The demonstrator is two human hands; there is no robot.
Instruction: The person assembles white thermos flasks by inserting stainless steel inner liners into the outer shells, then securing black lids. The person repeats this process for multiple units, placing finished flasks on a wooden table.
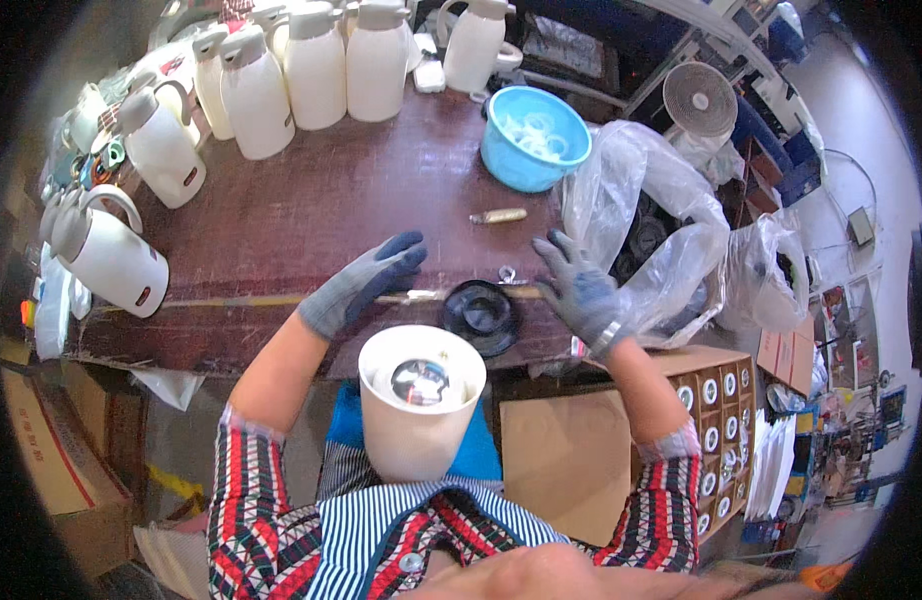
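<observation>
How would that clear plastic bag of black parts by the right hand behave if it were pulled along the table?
The plastic bag looks thin and crumpled, so it would probably sag and stretch rather than slide stiffly. Its dark contents likely make it bottom-heavy. It overhangs the table edge, so it might spill.

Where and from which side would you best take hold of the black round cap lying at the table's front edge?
Take the black round cap by its outer rim, coming from above. It lies flat with its hollow side up, so the rim is exposed all round. The right hand hovers just beside it and is probably the handier one; the left hand is farther off.
</observation>
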